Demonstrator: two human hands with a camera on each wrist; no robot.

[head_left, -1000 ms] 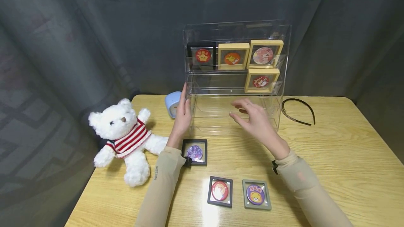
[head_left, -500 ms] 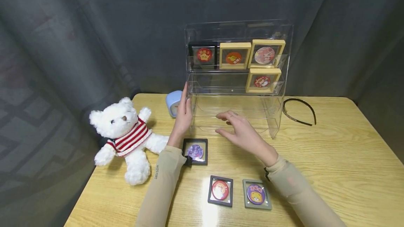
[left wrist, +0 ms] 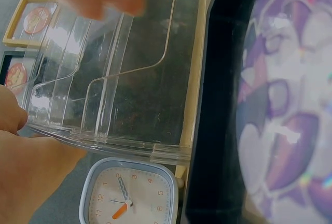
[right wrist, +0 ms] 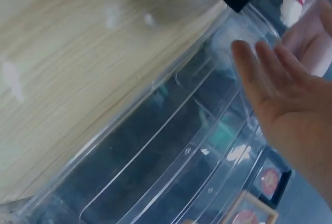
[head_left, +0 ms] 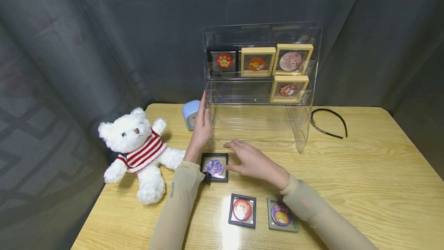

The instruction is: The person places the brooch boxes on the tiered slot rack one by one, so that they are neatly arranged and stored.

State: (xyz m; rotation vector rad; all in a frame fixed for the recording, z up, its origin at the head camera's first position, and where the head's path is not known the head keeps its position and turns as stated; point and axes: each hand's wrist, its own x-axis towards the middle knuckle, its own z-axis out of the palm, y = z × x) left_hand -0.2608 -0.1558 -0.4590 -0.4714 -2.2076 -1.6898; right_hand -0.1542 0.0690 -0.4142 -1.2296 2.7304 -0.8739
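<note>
My left hand (head_left: 201,130) rests with straight fingers along the left side of a clear acrylic display rack (head_left: 253,117). In front of the rack, my right hand (head_left: 253,163) hovers with thumb and fingers spread at the right edge of a black display frame (head_left: 226,176) holding a purple badge (head_left: 214,168); nothing is in its grasp. That frame lies flat beside my left wrist and looms large in the left wrist view. Nearer the front lie a dark frame (head_left: 254,213) with a red badge and a grey-green frame (head_left: 270,219) with a bear badge, partly under my right sleeve.
One black frame (head_left: 209,59) and two yellow frames stand on the rack's top tier, another yellow frame (head_left: 272,92) on the tier below. A white teddy bear (head_left: 121,134) sits left, a blue alarm clock (head_left: 189,113) behind my left hand, a black headband (head_left: 343,122) right.
My right hand has moved left and toward the front, from before the rack's lower tier to the black frame with the purple badge. My left hand has stayed against the rack.
</note>
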